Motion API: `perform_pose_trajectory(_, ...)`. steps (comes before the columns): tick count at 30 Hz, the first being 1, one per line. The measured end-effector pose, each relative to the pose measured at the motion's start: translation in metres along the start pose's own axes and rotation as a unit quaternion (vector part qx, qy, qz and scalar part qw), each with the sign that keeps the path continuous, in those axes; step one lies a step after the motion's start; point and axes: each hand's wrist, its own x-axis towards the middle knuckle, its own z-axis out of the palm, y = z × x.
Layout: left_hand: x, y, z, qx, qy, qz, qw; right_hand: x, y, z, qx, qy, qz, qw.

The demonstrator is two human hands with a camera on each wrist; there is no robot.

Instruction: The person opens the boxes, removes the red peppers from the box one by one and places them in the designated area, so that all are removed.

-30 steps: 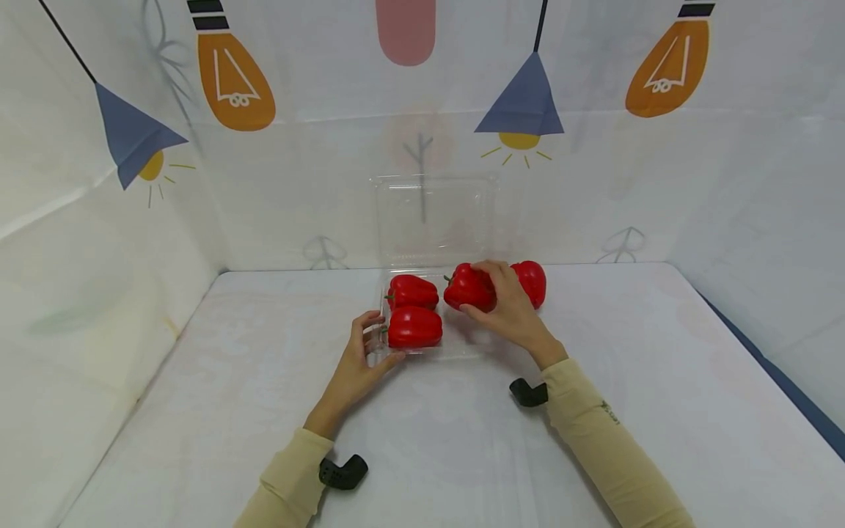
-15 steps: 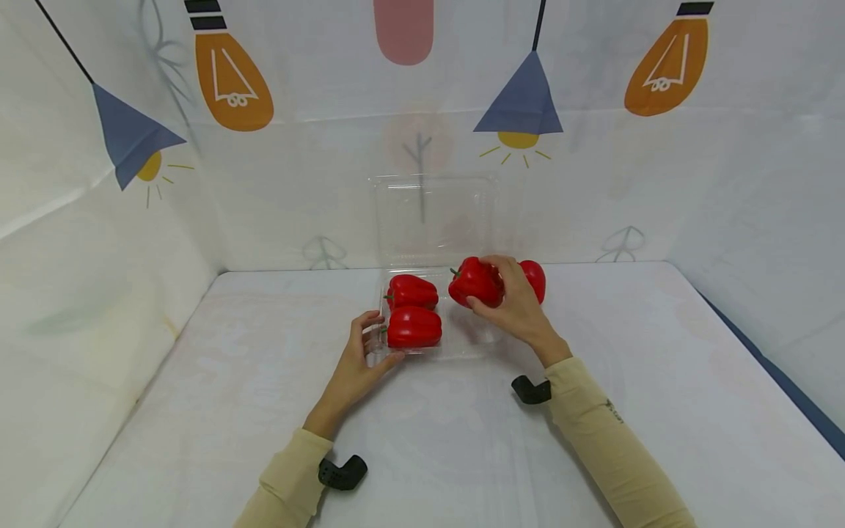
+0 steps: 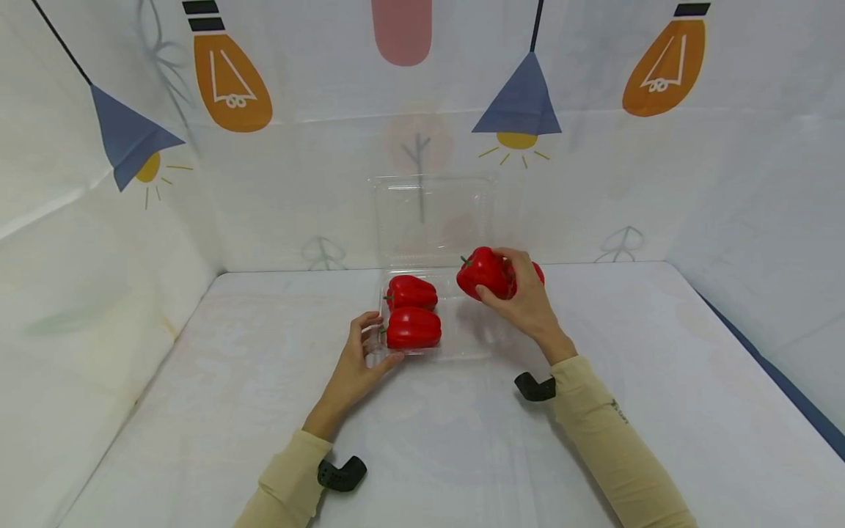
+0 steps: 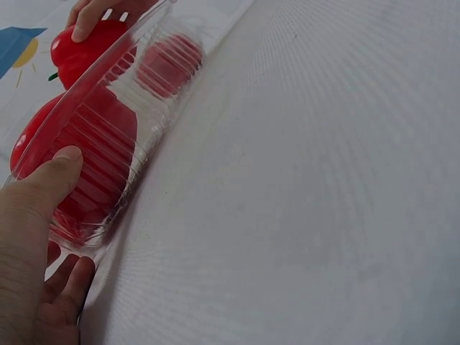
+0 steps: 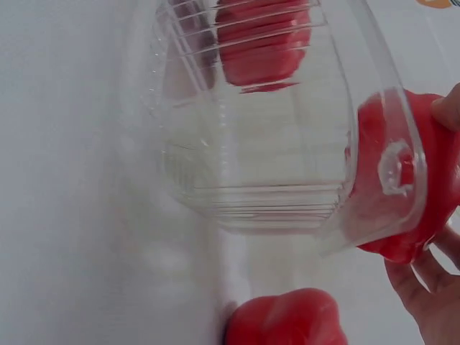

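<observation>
My left hand [image 3: 353,375] grips the near left corner of a clear plastic container [image 3: 470,339], its thumb [image 4: 61,176] pressed to the front wall. Inside, on the left, lie two red bell peppers, one at the back [image 3: 412,292] and one in front [image 3: 414,328], stems to the left. My right hand [image 3: 530,308] holds a third red bell pepper [image 3: 482,273] raised near the container's back right part, green stem to the left. Past the container's right side sits another red bell pepper [image 5: 287,321], mostly hidden behind my right hand in the head view.
The container's clear lid [image 3: 432,220] stands raised against the printed backdrop cloth [image 3: 317,183]. A white cloth [image 3: 436,440] covers the table. Black wrist devices [image 3: 342,474] sit at both sleeves.
My right hand has moved back and slightly right with its bell pepper, covering more of the pepper behind it. The left hand and container have stayed in place.
</observation>
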Motion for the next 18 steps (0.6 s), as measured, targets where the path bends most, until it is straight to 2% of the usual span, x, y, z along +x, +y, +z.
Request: perform_pose_trajectory(18, 0.000, 0.000, 0.000, -0.002, -0.003, -0.001, 1.0000, 0.002, 0.005, -0.013, 0.010, 0.030, 0.051, 0.998)
